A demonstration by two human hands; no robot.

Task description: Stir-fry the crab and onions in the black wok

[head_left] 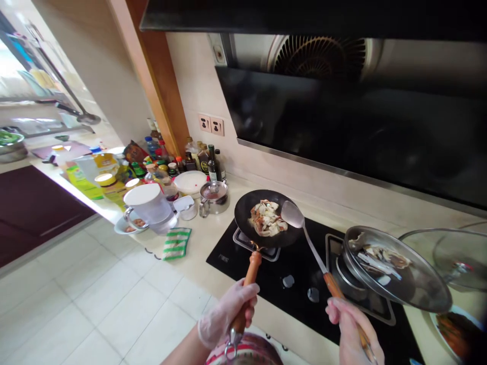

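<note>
My left hand, in a thin clear glove, is wrapped round the wooden handle of a black wok on the left burner. Pale and reddish-brown pieces of food, possibly crab, lie in the wok. In my right hand, also gloved, is the wooden handle of a metal spatula. The spatula's blade rests at the right side of the food, inside the wok. The wok tilts slightly above its burner; whether it touches the support is hard to tell.
On the right burner stands a large metal pan with scraps in it. A glass lid and a plate of food are farther right. Bottles, a water pitcher, a steel pot and a striped cloth crowd the left counter.
</note>
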